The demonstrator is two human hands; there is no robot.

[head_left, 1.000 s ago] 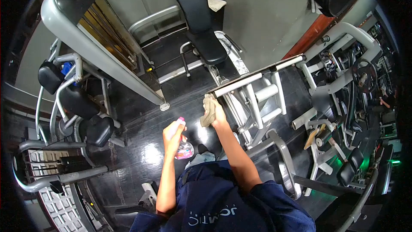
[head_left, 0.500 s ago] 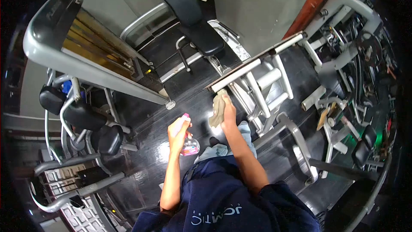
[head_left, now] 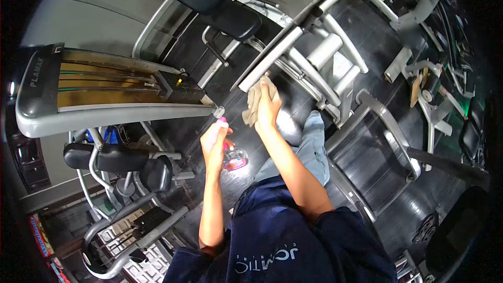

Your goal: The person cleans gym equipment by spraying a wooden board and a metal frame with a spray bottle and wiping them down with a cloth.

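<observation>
Cloth (head_left: 252,107), bunched in the grasp of the right hand (head_left: 268,109) at the near end of a white frame (head_left: 273,62), contact uncertain, with the left hand (head_left: 213,145) clenched around a spray bottle (head_left: 236,160) above the dark floor (head_left: 287,120)

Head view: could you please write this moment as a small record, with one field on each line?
Place: gym with dark floor
Left hand: closed around a spray bottle
Bottle: clear, pink spray head, pink on its lower part
Right hand: holds a beige cloth
Cloth position: at the near end of a silver tube; exact contact cannot be told
Beyond the hands: black padded seat
At left: weight-stack machine marked PLAMAX
Clothing: dark blue shirt
</observation>
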